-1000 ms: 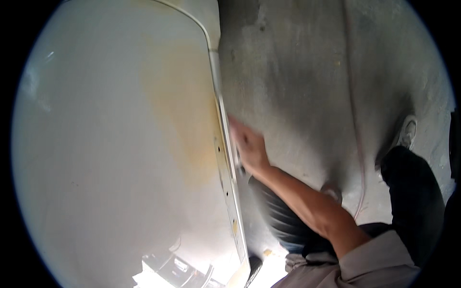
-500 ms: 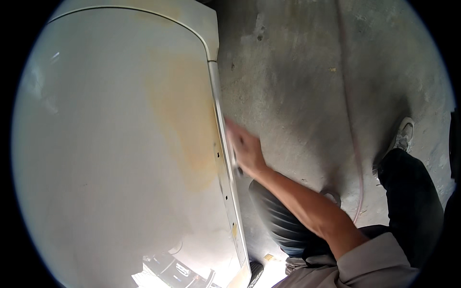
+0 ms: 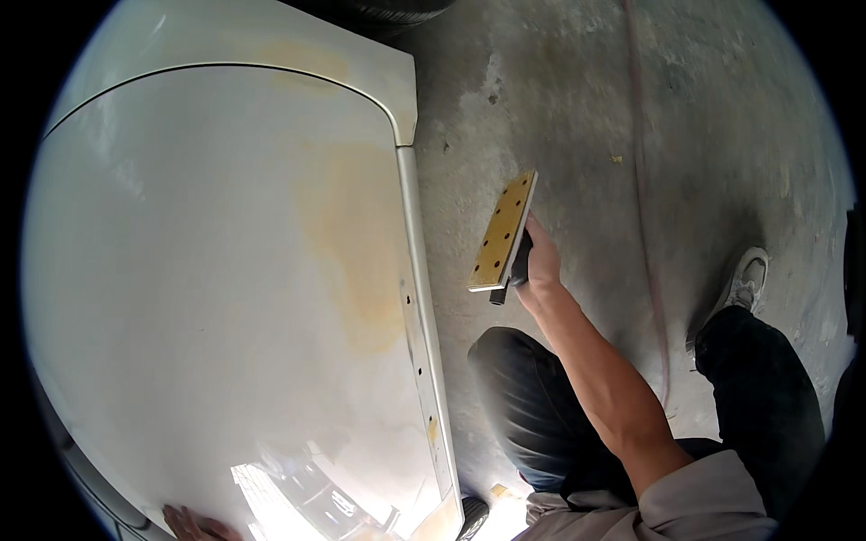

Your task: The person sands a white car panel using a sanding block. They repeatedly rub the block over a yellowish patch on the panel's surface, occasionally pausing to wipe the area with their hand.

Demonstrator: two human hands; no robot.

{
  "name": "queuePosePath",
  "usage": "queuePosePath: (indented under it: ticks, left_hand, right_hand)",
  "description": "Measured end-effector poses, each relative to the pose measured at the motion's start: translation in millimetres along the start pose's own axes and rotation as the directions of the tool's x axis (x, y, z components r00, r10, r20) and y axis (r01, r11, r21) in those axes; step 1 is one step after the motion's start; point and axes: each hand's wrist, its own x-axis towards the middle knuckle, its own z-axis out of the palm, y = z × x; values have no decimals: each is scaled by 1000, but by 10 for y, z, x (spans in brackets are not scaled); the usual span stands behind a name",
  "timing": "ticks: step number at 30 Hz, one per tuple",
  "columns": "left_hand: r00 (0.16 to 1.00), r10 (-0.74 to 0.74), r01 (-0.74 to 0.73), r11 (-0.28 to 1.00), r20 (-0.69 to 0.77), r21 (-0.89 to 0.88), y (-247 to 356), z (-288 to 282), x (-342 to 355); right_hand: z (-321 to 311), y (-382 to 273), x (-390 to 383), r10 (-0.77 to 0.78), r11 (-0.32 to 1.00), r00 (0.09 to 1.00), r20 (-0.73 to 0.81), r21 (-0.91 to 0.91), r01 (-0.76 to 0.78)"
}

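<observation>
Fingers of the right hand (image 3: pixel 541 261) are clamped on a sanding block (image 3: pixel 502 234), held at frame centre beside the car panel (image 3: pixel 207 270). Left hand (image 3: pixel 194 523) is pressed flat, fingers spread, at the panel's lower edge; paint could be gouged by a tilted block

- right arm (image 3: pixel 595 379) bare below a short grey sleeve (image 3: pixel 695 505) bunched at the upper arm;
- dark trousers (image 3: pixel 767 397), creased at the knees;
- a light grey-white laced sneaker (image 3: pixel 745 281) with a pale sole;
- left hand (image 3: pixel 194 525): only the fingers show
</observation>
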Motion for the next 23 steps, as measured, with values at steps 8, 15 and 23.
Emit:
queuePosePath:
  ticks: [8,15,23]
  left_hand:
    - [1000,13,-13,1000,12,-17,-77,72,-297]
    - [980,-78,96,992,186,-85,87,33,-169]
    - [960,-29,41,998,278,-37,-581,-519,-525]
  right_hand:
    - [-209,100,225,83,990,989,-119,125,-68]
    - [59,-233,334,56,980,994,-91,193,-37]
    - [666,-868,-438,25,975,990,141,216,-55]
